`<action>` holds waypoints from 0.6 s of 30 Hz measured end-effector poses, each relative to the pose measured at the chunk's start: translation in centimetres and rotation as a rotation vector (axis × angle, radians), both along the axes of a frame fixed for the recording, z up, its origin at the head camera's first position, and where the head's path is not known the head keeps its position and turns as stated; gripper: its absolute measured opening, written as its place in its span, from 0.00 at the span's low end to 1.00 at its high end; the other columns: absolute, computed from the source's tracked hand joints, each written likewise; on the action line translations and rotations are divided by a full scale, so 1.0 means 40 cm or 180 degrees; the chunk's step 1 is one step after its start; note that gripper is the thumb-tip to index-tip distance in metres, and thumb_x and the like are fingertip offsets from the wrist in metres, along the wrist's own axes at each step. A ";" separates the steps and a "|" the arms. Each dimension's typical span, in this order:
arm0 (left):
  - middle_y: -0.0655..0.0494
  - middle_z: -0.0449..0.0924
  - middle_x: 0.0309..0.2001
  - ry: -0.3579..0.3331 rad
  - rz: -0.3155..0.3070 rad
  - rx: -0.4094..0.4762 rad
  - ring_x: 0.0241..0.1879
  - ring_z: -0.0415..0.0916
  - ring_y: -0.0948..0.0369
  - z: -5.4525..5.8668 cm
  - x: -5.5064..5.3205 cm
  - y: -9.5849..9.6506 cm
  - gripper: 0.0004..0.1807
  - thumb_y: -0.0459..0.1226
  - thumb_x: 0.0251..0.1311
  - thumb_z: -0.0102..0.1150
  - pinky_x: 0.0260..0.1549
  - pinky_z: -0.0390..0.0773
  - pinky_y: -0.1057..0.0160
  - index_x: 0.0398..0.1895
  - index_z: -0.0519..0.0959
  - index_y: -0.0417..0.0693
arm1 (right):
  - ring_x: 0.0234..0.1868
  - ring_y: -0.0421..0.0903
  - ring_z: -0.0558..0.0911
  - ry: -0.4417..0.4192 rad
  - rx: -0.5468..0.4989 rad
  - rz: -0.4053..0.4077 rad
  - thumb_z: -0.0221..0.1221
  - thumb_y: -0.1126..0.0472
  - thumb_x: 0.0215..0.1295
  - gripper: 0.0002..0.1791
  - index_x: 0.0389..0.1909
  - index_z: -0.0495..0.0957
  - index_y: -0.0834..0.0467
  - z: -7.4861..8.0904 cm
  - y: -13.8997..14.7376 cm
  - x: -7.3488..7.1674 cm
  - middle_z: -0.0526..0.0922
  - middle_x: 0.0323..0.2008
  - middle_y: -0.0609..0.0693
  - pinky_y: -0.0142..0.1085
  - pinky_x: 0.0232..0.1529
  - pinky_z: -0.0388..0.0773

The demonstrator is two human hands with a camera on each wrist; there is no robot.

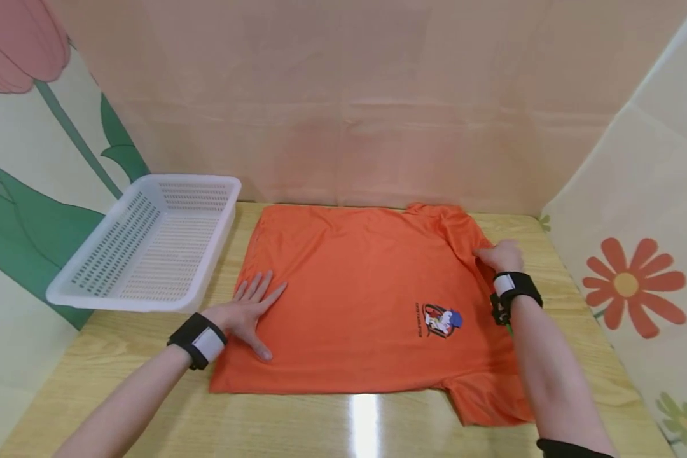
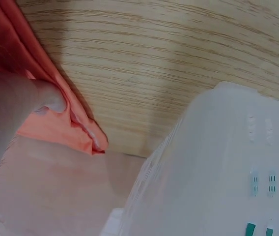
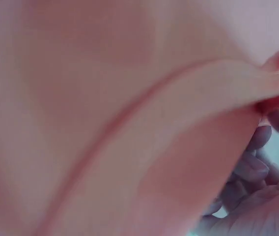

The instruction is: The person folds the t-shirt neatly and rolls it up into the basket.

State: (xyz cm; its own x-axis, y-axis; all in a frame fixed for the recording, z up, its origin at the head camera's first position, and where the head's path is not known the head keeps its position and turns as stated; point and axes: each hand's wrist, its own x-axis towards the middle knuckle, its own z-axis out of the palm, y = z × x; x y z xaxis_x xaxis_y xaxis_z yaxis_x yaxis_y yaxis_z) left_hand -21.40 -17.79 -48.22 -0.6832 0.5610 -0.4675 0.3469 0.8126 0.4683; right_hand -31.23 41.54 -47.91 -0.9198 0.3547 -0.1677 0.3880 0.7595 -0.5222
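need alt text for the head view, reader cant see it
An orange T-shirt with a small cartoon logo lies spread on a wooden table, a person's left hand splayed on its left end and right hand gripping it near the other. A white perforated basket stands to the left; flower-printed walls flank the scene.

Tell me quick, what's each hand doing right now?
Left hand: open, resting on the orange shirt.
Right hand: closed, holding the orange shirt's edge.
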 end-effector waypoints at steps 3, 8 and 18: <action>0.43 0.10 0.84 0.0009 -0.0028 -0.0014 0.83 0.07 0.41 -0.006 -0.005 0.001 0.87 0.69 0.32 0.83 0.80 0.17 0.36 0.87 0.32 0.55 | 0.24 0.51 0.70 0.0166 0.0057 0.0064 0.54 0.51 0.65 0.20 0.14 0.67 0.54 -0.011 0.019 -0.005 0.64 0.15 0.46 0.39 0.23 0.65; 0.42 0.10 0.84 -0.0014 -0.0071 0.0008 0.83 0.08 0.40 0.003 -0.001 -0.001 0.87 0.71 0.32 0.81 0.80 0.18 0.36 0.87 0.32 0.55 | 0.36 0.62 0.78 0.0566 0.0086 -0.0438 0.45 0.53 0.71 0.23 0.14 0.70 0.52 -0.003 0.048 -0.012 0.75 0.21 0.55 0.46 0.29 0.70; 0.36 0.15 0.84 -0.0056 -0.0011 0.0131 0.83 0.12 0.34 0.050 0.026 0.003 0.80 0.56 0.42 0.86 0.79 0.22 0.32 0.87 0.35 0.48 | 0.42 0.65 0.82 0.0709 0.0142 0.0204 0.55 0.54 0.73 0.22 0.49 0.81 0.71 0.015 0.032 0.028 0.85 0.42 0.71 0.42 0.38 0.73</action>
